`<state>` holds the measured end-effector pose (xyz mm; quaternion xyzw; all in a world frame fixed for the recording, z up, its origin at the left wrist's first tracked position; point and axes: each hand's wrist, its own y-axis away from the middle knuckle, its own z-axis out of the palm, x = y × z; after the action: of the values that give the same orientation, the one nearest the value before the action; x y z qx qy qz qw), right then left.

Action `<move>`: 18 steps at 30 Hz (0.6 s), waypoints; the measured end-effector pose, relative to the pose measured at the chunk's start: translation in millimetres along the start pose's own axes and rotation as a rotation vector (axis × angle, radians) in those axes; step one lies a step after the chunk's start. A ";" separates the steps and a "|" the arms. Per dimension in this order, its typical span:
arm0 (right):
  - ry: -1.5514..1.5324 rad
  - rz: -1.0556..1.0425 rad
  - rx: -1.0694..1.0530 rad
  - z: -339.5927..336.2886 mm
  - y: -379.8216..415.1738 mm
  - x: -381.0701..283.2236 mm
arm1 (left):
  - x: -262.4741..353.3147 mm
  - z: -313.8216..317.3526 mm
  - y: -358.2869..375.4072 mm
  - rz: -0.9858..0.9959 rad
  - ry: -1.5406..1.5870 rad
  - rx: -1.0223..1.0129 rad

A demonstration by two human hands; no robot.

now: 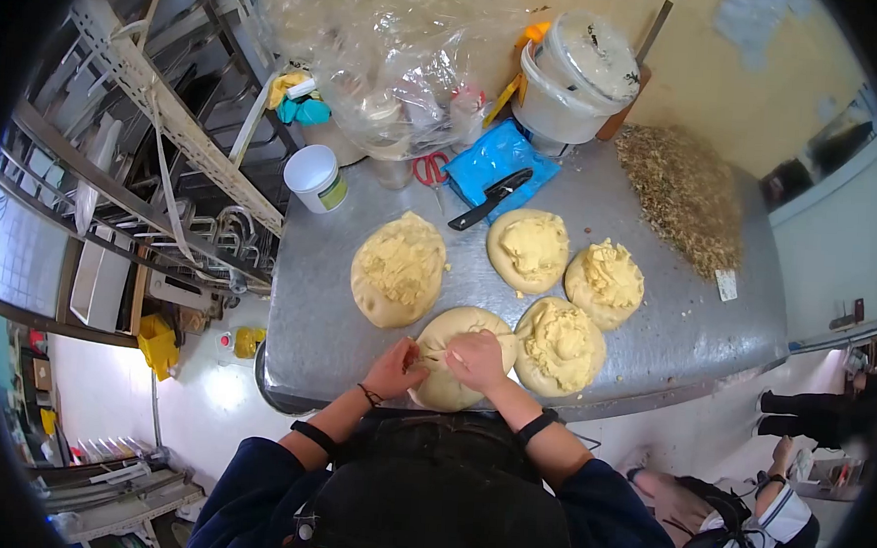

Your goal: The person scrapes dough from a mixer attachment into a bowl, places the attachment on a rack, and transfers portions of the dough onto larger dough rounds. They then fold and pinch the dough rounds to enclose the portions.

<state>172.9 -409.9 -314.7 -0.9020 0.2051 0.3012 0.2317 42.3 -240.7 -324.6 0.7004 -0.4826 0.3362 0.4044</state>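
At the table's front edge lies a round of pale dough (447,392), its top gathered in folds toward the middle. My left hand (394,371) pinches the dough's left side with curled fingers. On the upper right part, my right hand (478,361) is closed and presses on the folds; its fingertips are partly hidden. Right beside it sits a dough round topped with a yellow, crumbly butter-like mass (560,346). Similar topped rounds stand farther back: a wide one (399,269) on the left, one (529,249) in the middle and one (605,284) on the right.
Behind the dough lie a black-handled knife (490,198) on a blue packet (509,159) and red scissors (430,169). A white tub (316,178), stacked white buckets (578,78) and a brown flaky heap (682,198) stand around the metal table (315,352). Another person (733,518) is at right.
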 end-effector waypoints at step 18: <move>0.291 0.045 0.101 5.7 -4.2 -24.6 | 23.8 -14.1 -15.9 -0.169 1.026 -0.354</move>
<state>154.4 -397.8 -301.8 -0.9184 0.2716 0.1619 0.2376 63.5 -234.5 -301.7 0.4043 -0.2148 0.5147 0.7249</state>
